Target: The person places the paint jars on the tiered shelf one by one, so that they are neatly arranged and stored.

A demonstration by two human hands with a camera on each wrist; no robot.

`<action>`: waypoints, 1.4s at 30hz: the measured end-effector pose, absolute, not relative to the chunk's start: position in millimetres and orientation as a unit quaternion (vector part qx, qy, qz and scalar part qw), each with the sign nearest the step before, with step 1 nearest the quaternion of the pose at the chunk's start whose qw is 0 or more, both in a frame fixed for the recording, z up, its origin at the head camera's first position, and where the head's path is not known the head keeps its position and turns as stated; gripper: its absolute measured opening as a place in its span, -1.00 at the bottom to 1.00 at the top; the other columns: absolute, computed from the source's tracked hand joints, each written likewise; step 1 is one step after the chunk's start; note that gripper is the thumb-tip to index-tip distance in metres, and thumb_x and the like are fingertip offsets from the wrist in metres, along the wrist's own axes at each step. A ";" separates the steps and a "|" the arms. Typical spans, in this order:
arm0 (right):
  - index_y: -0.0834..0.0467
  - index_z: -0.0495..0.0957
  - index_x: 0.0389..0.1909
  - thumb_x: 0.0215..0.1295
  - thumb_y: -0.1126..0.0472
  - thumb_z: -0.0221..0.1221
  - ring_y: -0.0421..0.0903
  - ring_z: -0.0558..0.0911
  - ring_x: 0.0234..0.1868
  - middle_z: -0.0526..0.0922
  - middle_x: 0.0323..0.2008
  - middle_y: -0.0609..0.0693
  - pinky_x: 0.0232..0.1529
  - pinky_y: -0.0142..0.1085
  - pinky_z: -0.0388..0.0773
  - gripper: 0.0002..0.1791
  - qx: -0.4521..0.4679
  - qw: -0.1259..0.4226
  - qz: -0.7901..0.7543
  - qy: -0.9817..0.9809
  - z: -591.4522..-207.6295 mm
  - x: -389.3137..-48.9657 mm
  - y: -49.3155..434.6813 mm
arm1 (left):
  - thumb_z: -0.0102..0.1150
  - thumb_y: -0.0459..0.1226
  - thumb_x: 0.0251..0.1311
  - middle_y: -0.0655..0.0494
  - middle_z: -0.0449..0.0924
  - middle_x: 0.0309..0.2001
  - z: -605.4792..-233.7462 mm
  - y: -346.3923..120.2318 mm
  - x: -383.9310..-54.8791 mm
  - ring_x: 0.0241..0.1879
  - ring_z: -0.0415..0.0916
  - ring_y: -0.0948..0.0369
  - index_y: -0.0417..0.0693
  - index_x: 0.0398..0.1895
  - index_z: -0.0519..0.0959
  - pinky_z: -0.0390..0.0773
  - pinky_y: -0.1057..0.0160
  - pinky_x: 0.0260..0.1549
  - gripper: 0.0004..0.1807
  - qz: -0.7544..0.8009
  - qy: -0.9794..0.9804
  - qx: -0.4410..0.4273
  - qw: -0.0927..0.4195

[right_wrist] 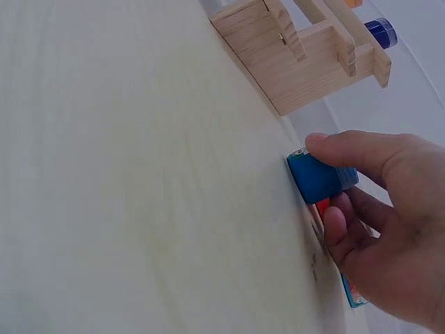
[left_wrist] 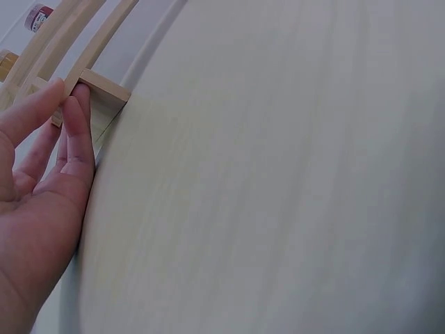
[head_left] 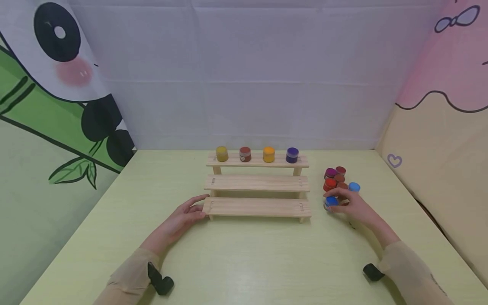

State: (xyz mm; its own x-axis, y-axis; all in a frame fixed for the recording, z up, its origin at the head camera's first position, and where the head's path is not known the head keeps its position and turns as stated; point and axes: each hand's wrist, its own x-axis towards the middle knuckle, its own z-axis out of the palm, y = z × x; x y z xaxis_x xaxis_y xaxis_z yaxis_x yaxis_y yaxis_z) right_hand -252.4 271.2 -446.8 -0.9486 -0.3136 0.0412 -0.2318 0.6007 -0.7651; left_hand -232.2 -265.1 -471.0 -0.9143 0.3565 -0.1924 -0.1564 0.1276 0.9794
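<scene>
A three-step wooden rack [head_left: 257, 206] stands mid-table. My left hand [head_left: 187, 218] holds the left end of its lowest step; in the left wrist view, the thumb and fingers meet around the board's end [left_wrist: 76, 76]. To the right of the rack, my right hand [head_left: 352, 207] grips a small blue paint jar [head_left: 331, 202] between thumb and fingers. The right wrist view has this blue jar [right_wrist: 316, 177] close over the table, thumb along its side. Just beyond that hand sit several red and brown paint jars [head_left: 329, 184], a purple jar [head_left: 330, 173] and a light blue one [head_left: 354, 186].
On the top step stand a yellow-green jar [head_left: 222, 154], a brownish-red jar [head_left: 245, 154], an orange jar [head_left: 268, 154] and a dark blue jar [head_left: 292, 155]. A white cloth backdrop [head_left: 248, 84] rises behind the pale table [head_left: 244, 262], with printed panels at both sides.
</scene>
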 end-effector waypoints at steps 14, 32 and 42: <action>0.11 0.47 0.26 0.25 0.13 0.33 0.12 0.44 0.14 0.46 0.24 0.25 0.07 -0.17 0.39 -0.44 -0.148 0.096 -0.418 0.891 -457.9 -258.3 276.1 | 0.13 -0.22 0.37 0.06 0.48 0.24 -469.4 -264.4 -231.7 0.16 0.48 0.28 0.10 0.54 0.09 0.39 0.41 0.13 -0.27 0.649 0.732 0.065 0.196; 0.15 0.40 0.31 0.29 0.16 0.29 -0.15 0.45 -0.01 0.46 0.21 0.22 -0.06 -0.44 0.45 -0.42 -0.158 0.086 -0.438 0.881 -459.2 -255.4 281.8 | 0.13 -0.23 0.37 0.08 0.48 0.22 -468.8 -265.6 -231.4 0.14 0.48 0.28 0.08 0.55 0.07 0.41 0.40 0.12 -0.26 0.654 0.727 0.065 0.200; 0.21 0.43 0.26 0.31 0.20 0.27 -0.35 0.50 -0.04 0.53 0.11 0.21 -0.01 -0.51 0.46 -0.48 -0.162 0.077 -0.457 0.871 -459.8 -254.0 280.6 | 0.13 -0.20 0.38 0.05 0.46 0.25 -468.7 -265.8 -232.1 0.15 0.47 0.24 0.12 0.53 0.10 0.39 0.36 0.14 -0.29 0.646 0.733 0.064 0.202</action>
State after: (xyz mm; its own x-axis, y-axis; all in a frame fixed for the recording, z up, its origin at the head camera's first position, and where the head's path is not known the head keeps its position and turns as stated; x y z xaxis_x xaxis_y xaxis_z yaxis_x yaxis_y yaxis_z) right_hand -254.0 280.6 -459.8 -0.9356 -0.3528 0.0140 -0.2120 0.5297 -0.8213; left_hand -232.1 -265.8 -468.7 -0.9106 0.3539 -0.2132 -0.1673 0.1562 0.9735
